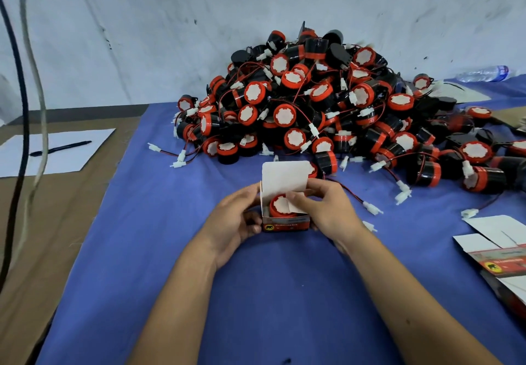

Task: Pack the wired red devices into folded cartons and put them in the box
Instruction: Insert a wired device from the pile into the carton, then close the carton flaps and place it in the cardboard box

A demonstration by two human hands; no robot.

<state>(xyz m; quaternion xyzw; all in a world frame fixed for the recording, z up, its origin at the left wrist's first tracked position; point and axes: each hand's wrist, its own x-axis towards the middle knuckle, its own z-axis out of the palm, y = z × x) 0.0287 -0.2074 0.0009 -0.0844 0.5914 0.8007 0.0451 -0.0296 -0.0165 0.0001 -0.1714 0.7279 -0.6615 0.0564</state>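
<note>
Red device [280,206] sits inside open carton [284,221], lid flap upright, on blue cloth [284,293] at centre. Left hand [236,222] grips carton's left side. Right hand [324,211] grips right side, fingers folding side flap onto device. Device pile [327,108] behind. Flat cartons [501,253] right. Pen [61,148] on paper [85,148] far left.

pen [61,148] on paper [54,151], water bottle [484,74]

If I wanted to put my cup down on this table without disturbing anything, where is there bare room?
Bare blue cloth lies left of the left hand, between the carton and the brown edge with paper and pen. More lies near you, between the forearms. Crowded: the pile of devices behind, loose plugs and flat cartons at right.
</note>
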